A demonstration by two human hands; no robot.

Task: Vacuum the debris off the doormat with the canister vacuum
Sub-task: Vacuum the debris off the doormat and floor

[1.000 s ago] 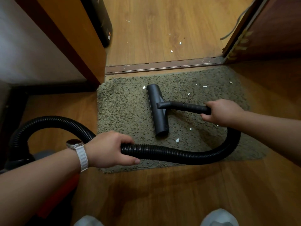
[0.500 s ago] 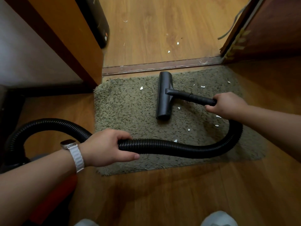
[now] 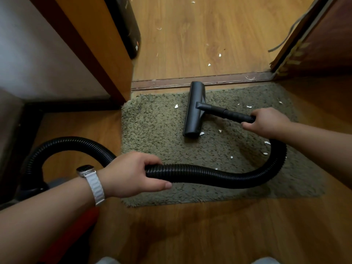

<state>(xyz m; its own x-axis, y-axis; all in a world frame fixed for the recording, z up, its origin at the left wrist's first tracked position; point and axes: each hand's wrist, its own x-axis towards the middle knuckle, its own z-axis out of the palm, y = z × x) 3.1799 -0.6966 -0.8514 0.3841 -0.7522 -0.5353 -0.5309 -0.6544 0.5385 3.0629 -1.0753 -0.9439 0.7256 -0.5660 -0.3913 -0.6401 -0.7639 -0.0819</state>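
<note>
Left hand (image 3: 131,174) grips the black hose (image 3: 209,175) at lower centre; right hand (image 3: 266,121) clasps the wand (image 3: 226,113), nozzle (image 3: 194,109) on the doormat (image 3: 156,126).

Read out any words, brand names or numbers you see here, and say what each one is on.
None can be read.
On the black object by the door frame: small pale and orange marks, too blurred to read.
On the watch: nothing legible on its face.
On the vacuum floor head and hose: no label shows.
</note>
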